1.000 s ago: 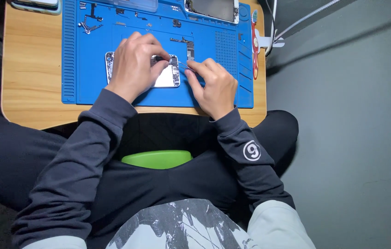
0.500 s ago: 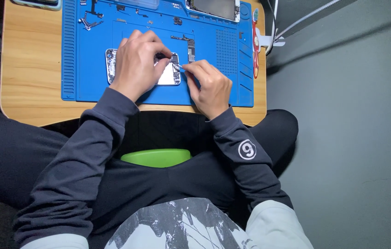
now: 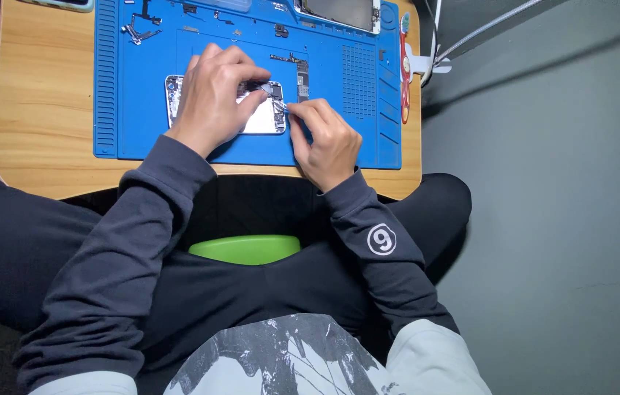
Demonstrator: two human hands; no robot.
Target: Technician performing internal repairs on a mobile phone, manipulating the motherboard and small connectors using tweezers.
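**Inspector:** Your wooden table (image 3: 46, 110) carries a blue work mat (image 3: 354, 139), and the opened phone body (image 3: 262, 121) lies flat on the mat's near half, long side across. Where do your hands sit against it?

**Operator:** On it, both of them?

**Inspector:** Your left hand (image 3: 215, 99) lies over the phone body from above and covers most of its middle; only the left end and the lower right part show. The fingers are curled loosely, tips down at the far edge, pressing on the phone body rather than closed around it. Your right hand (image 3: 324, 139) rests on the mat just beside the phone body's right end. Its thumb and forefinger are pinched together on a thin metal tool (image 3: 280, 107), whose tip touches the inside of the upper right corner. I cannot tell what kind of tool it is; it is too small.

**Operator:** And around the mat?

**Inspector:** A screen panel (image 3: 339, 13) lies at the far edge, well apart from your hands. A dark narrow board (image 3: 302, 72) lies just beyond your right fingers. Small loose parts (image 3: 138, 31) sit in the far left corner. A red-handled tool (image 3: 404, 73) lies along the right edge.
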